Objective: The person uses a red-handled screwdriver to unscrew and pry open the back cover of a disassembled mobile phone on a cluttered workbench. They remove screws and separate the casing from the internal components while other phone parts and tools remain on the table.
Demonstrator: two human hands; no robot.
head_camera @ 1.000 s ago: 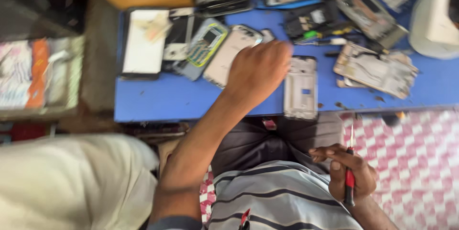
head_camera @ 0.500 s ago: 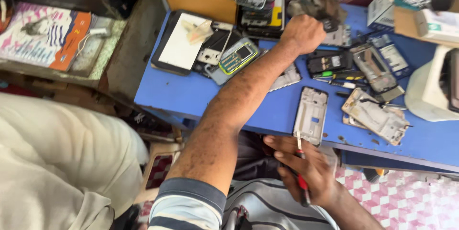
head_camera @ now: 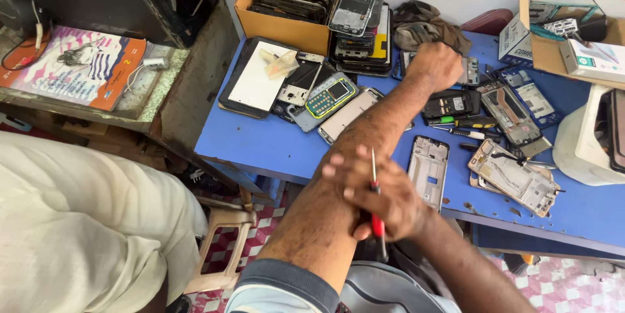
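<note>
Reaching farther back than half a second ago, left hand [head_camera: 435,64] is curling loosely over phone parts [head_camera: 470,71] near the table's [head_camera: 260,147] rear edge; hold unclear. Right hand [head_camera: 377,199] is gripping a red-handled screwdriver [head_camera: 376,207], upright, tip away, resting against the left forearm. Tan cardboard box [head_camera: 286,27] sitting back-left.

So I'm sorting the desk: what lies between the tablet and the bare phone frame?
In the head view, between tablet and phone frame: a keypad phone, a silver panel, and the left forearm.
</note>
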